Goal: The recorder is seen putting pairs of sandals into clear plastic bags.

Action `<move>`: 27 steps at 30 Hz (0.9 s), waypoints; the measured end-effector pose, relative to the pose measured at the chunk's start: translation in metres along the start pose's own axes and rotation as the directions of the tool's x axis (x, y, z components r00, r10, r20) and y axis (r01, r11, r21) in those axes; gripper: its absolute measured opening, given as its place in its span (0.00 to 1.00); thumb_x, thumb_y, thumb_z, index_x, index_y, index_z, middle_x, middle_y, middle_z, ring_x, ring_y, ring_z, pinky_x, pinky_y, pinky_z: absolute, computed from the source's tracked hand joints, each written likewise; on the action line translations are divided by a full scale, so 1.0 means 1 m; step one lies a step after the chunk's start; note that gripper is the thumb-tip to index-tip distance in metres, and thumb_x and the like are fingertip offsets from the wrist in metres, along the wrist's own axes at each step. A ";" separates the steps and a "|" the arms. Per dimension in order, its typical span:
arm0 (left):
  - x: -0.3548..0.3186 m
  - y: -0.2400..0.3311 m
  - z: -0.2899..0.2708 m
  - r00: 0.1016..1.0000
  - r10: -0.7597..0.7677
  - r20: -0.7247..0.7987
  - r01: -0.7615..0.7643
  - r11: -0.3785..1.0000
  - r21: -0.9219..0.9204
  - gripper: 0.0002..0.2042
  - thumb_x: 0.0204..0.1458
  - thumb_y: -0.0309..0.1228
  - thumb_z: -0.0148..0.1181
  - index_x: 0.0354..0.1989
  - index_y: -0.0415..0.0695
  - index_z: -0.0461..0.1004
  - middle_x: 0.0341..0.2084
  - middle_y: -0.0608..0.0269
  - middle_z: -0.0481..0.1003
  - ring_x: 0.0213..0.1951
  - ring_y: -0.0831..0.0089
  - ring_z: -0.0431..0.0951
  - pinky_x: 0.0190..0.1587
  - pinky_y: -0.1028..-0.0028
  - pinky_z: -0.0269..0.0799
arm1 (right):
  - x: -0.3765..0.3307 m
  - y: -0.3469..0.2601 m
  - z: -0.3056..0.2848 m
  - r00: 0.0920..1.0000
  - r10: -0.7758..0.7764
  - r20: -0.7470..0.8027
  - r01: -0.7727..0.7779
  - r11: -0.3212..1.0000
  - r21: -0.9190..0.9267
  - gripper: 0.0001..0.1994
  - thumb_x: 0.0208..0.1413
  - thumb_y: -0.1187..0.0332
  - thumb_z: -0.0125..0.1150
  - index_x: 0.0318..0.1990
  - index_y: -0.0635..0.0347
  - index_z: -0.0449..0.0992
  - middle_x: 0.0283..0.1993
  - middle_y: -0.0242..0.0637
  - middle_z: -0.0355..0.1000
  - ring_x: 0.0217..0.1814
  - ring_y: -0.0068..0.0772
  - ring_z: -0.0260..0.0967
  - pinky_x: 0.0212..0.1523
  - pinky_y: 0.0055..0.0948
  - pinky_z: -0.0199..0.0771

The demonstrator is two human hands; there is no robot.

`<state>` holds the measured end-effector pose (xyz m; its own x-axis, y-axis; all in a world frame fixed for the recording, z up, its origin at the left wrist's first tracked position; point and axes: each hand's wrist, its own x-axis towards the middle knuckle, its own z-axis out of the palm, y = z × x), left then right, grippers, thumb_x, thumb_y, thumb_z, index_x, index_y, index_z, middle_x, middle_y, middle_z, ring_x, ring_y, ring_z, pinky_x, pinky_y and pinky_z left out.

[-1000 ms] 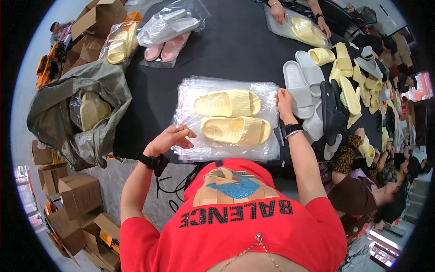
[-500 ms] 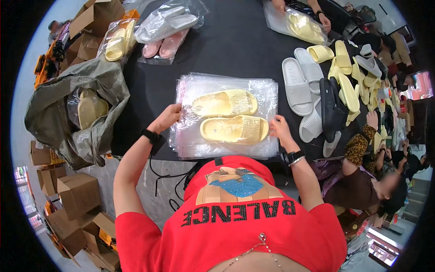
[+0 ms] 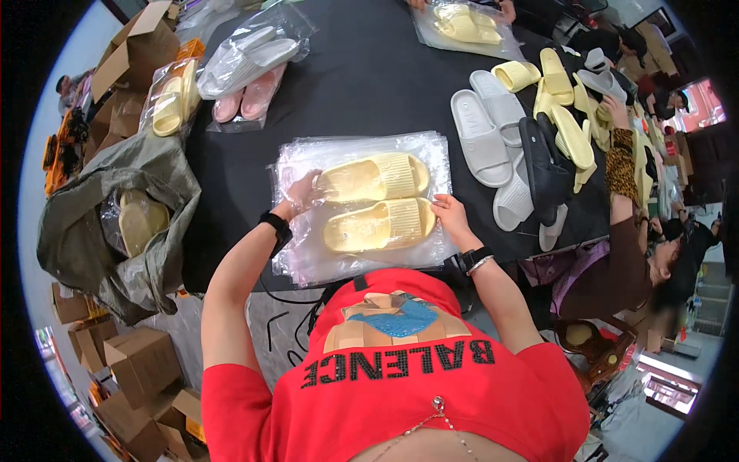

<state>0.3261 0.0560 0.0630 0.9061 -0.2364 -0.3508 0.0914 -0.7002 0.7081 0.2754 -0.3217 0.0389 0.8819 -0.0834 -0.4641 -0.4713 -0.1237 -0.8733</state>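
Observation:
A pair of pale yellow slide slippers [image 3: 377,223] lies side by side in a clear plastic bag [image 3: 308,231], on top of a stack of similar clear bags [image 3: 289,266]. My left hand [image 3: 304,192] is at the left end of the far slipper, its fingers closed on the bag's film, which partly blurs them. At the right end of the near slipper, my right hand [image 3: 451,215] pinches the bag's edge with thumb and fingers. Both wrists wear dark bands.
Loose grey slippers [image 3: 481,138], black slippers [image 3: 543,169] and yellow ones [image 3: 573,138] pile at the right. Bagged white slippers [image 3: 246,65] and pink slippers [image 3: 250,96] lie far left, above a grey sack [image 3: 85,223]. Another person's hand [image 3: 508,9] is at the far edge; cardboard boxes [image 3: 138,362] stand left.
My left hand has moved right, from the bag's left edge to the slippers' end, under or with the film. My right hand stays by the near slipper's right end. The view has shifted slightly.

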 end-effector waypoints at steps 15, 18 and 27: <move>0.006 0.072 0.071 0.728 0.658 0.195 -0.646 0.562 0.517 0.17 0.43 0.38 0.57 0.39 0.42 0.69 0.38 0.52 0.68 0.43 0.50 0.65 0.46 0.54 0.59 | 0.002 0.003 0.017 0.981 -0.075 -0.177 0.045 0.985 -0.168 0.16 0.49 0.59 0.56 0.39 0.64 0.75 0.37 0.40 0.75 0.37 0.29 0.72 0.39 0.27 0.70; 0.005 0.091 0.072 0.758 0.622 0.198 -0.632 0.625 0.458 0.12 0.40 0.31 0.57 0.34 0.41 0.68 0.35 0.52 0.68 0.39 0.51 0.66 0.43 0.55 0.61 | -0.003 0.005 0.016 0.984 -0.078 -0.158 0.053 0.986 -0.158 0.16 0.50 0.59 0.56 0.38 0.64 0.75 0.37 0.40 0.75 0.38 0.29 0.72 0.40 0.27 0.70; 0.004 0.091 0.052 0.785 0.606 0.128 -0.604 0.703 0.376 0.11 0.39 0.27 0.54 0.33 0.42 0.68 0.32 0.52 0.68 0.37 0.51 0.67 0.39 0.56 0.62 | 0.008 0.004 0.027 0.988 -0.064 -0.143 0.068 0.997 0.028 0.15 0.55 0.60 0.52 0.43 0.61 0.69 0.35 0.34 0.71 0.36 0.22 0.68 0.35 0.25 0.68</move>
<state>0.3165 -0.0432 0.0945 0.7141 -0.6960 0.0757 -0.6383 -0.6028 0.4788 0.2813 -0.2966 0.0281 0.8988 -0.2158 -0.3816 -0.4094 -0.1017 -0.9067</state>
